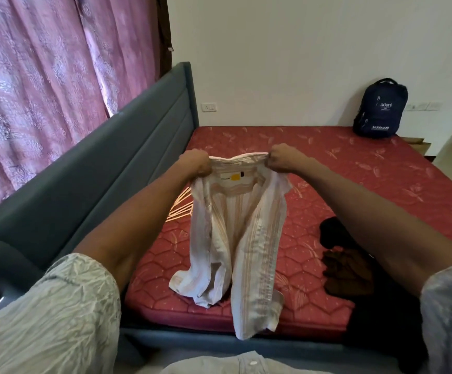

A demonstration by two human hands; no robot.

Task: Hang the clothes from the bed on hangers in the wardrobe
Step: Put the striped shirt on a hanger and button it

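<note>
The step in hand looks like opening out one garment before it goes on a hanger: a white striped shirt (235,238) is held up over the bed's red mattress (354,171), its open front and inner collar label facing the camera, its tails drooping toward 6 o'clock and brushing the mattress edge. The left hand (196,164) is clenched on the collar's left end, the right hand (280,160) on its right end, so the collar is stretched between them near the centre of view. Both forearms reach forward and slightly upward, knuckles up.

At about 9 o'clock of the shirt, what appear to be pale hangers (181,209) lie on the mattress, partly hidden behind the cloth. At 3 to 4 o'clock a heap of dark clothes (346,268) waits. A navy backpack (380,107) stands at 1 o'clock against the wall.

The next move probably calls for one hand to let go and fetch a hanger while the other keeps the collar up. The wardrobe is not in view.
</note>
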